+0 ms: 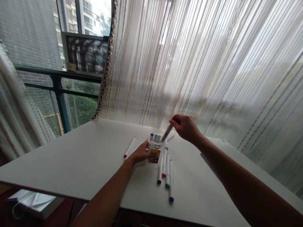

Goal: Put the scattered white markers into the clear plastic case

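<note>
A right hand (186, 126) pinches a white marker (167, 133) aslant at the mouth of a clear case (156, 151), clasped by the left hand (141, 153) over the table (78, 164) before me, where that slant could snag its lower end against neighboring pens (156, 137).

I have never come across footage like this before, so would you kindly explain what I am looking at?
There is no machine here, only a person's two bare hands. The single picture comes from a camera on that person's head, looking forward and down. The left hand holds a translucent case over a white table; three markers with blue, light blue and yellow ends stand in it. The right hand grips another marker by its upper end, its lower end at the case's opening. Loose markers with black, pink, green and purple ends lie nearby, and a red-ended one lies beyond the left hand.
</note>
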Tool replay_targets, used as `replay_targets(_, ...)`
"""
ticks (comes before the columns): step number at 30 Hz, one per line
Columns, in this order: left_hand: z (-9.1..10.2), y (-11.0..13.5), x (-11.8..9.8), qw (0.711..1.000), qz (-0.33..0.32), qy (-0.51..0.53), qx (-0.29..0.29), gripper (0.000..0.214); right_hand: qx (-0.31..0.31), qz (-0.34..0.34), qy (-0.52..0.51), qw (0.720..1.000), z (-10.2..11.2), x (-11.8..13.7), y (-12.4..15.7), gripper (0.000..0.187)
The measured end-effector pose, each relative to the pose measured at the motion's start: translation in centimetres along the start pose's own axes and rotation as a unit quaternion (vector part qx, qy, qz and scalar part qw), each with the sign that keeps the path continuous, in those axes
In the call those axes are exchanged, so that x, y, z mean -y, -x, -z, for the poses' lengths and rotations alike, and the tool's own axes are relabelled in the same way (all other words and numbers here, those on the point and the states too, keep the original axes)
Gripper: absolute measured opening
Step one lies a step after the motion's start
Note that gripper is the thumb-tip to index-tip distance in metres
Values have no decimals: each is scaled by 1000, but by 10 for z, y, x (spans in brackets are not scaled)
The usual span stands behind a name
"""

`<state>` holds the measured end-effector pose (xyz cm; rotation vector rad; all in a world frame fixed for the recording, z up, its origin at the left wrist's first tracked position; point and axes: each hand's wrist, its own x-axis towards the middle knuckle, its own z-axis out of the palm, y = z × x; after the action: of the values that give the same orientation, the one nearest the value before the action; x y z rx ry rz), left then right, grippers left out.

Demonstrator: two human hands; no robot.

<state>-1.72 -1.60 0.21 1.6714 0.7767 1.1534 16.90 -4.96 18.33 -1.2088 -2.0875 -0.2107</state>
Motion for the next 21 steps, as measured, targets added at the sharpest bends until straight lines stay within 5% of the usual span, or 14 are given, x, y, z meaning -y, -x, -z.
replay_targets(9,-2,1,-5,1000,-5,3,4,48,128,8,152,980,-33,7,-2,23)
replay_targets(21,-2,1,-5,1000,6,1,-13,55,166,18,143,975,-54,-3,8,17)
